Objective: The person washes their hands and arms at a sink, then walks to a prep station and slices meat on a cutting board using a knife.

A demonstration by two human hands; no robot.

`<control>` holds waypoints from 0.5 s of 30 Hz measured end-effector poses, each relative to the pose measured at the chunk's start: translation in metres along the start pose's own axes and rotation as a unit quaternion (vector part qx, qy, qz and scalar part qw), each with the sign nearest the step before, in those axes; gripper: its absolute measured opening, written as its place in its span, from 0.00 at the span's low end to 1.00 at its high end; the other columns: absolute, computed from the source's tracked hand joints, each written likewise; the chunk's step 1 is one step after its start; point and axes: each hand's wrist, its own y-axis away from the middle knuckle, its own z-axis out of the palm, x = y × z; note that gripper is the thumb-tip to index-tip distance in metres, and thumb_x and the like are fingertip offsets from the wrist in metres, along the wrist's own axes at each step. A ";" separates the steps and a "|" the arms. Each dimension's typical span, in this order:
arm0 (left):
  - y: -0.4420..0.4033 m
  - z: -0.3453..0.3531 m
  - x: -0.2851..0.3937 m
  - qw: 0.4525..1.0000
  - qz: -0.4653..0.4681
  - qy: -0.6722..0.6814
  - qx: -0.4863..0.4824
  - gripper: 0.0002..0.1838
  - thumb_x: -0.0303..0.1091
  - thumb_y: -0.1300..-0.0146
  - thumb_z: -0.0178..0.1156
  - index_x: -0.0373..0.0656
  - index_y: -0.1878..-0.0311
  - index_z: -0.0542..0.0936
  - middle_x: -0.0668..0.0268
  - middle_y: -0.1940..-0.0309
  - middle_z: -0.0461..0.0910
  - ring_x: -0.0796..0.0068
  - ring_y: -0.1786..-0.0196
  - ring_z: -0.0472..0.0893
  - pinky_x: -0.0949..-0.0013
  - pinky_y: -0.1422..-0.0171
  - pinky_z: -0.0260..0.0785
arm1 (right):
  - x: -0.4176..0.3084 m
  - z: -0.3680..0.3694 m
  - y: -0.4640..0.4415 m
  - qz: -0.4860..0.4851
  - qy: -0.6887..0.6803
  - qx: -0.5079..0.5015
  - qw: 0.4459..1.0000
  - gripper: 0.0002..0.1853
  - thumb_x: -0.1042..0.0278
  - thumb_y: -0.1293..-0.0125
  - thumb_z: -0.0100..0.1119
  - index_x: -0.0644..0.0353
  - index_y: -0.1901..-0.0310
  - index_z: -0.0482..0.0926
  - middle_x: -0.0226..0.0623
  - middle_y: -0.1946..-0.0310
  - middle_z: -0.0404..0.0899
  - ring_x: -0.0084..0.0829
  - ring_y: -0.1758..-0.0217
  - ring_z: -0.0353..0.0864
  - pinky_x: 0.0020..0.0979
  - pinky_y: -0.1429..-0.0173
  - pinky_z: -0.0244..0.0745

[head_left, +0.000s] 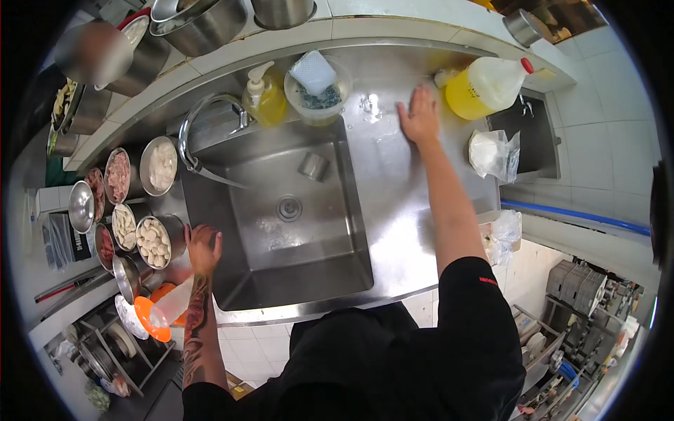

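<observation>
My right hand (421, 116) lies flat with fingers stretched on the wet steel counter (393, 189), right of the sink. Between its thumb and the tub is a patch of wet glare. My left hand (203, 249) rests at the sink's left rim, fingers apart and holding nothing, beside a metal pot of pale, rounded pieces (154, 243). In the steel sink (281, 274) a small metal cup (313, 166) lies on its side above the drain (288, 208). From the curved faucet (187, 137) a pale streak slants into the basin.
Behind the sink stand a soap pump bottle (265, 102) and a plastic tub (319, 109) with a sponge (314, 72). A jug of yellow liquid (477, 95) and a plastic bag (495, 154) are at right. Several food-filled metal pots (159, 166) crowd the left.
</observation>
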 end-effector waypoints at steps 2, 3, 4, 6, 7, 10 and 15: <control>-0.001 0.005 -0.005 1.000 0.005 -0.008 0.014 0.10 0.39 0.37 0.64 0.41 0.64 0.85 0.63 0.60 0.85 0.61 0.45 0.80 0.41 0.20 0.50 | -0.044 -0.007 0.006 -0.070 -0.060 -0.036 0.995 0.44 0.37 0.26 0.40 0.67 0.22 0.53 0.44 0.18 0.47 0.41 0.15 0.42 0.49 0.15 0.36; -0.001 0.004 -0.003 1.000 0.004 -0.008 0.014 0.10 0.39 0.37 0.64 0.41 0.64 0.85 0.63 0.60 0.85 0.61 0.45 0.80 0.41 0.20 0.50 | -0.068 -0.006 0.013 -0.094 -0.054 -0.038 0.993 0.43 0.38 0.26 0.39 0.66 0.22 0.51 0.43 0.18 0.47 0.40 0.14 0.41 0.50 0.15 0.34; -0.001 0.002 -0.001 1.000 0.002 -0.005 0.010 0.10 0.39 0.37 0.64 0.41 0.64 0.85 0.63 0.60 0.85 0.61 0.44 0.80 0.41 0.20 0.50 | -0.087 -0.004 0.022 -0.094 -0.041 -0.033 0.994 0.42 0.40 0.25 0.39 0.66 0.22 0.52 0.43 0.18 0.47 0.40 0.15 0.41 0.51 0.15 0.35; -0.003 0.001 0.000 1.000 0.003 -0.003 0.011 0.11 0.39 0.36 0.64 0.41 0.64 0.85 0.64 0.60 0.85 0.61 0.44 0.80 0.41 0.20 0.50 | -0.107 -0.004 0.036 -0.088 -0.049 -0.025 0.995 0.39 0.43 0.24 0.40 0.66 0.23 0.54 0.43 0.18 0.47 0.41 0.15 0.43 0.52 0.15 0.37; -0.002 0.003 -0.002 1.000 0.005 -0.005 0.011 0.11 0.40 0.36 0.64 0.41 0.64 0.85 0.64 0.60 0.85 0.61 0.44 0.80 0.41 0.20 0.51 | -0.114 -0.010 0.042 -0.091 -0.055 -0.022 0.994 0.38 0.44 0.24 0.40 0.67 0.23 0.55 0.44 0.19 0.48 0.41 0.15 0.44 0.52 0.16 0.37; -0.002 0.002 -0.003 1.000 0.010 -0.006 0.013 0.11 0.40 0.36 0.64 0.41 0.64 0.85 0.63 0.61 0.85 0.60 0.45 0.80 0.41 0.21 0.51 | -0.130 -0.031 0.073 -0.174 -0.119 -0.053 0.976 0.34 0.52 0.24 0.47 0.64 0.24 0.58 0.46 0.21 0.56 0.42 0.17 0.53 0.51 0.17 0.45; 0.000 0.005 -0.005 1.000 0.005 -0.001 0.014 0.11 0.40 0.36 0.64 0.42 0.65 0.85 0.63 0.62 0.85 0.59 0.45 0.80 0.41 0.21 0.51 | -0.129 -0.060 0.110 -0.145 -0.462 -0.083 0.871 0.27 0.67 0.28 0.57 0.60 0.29 0.67 0.48 0.30 0.70 0.44 0.26 0.70 0.45 0.22 0.62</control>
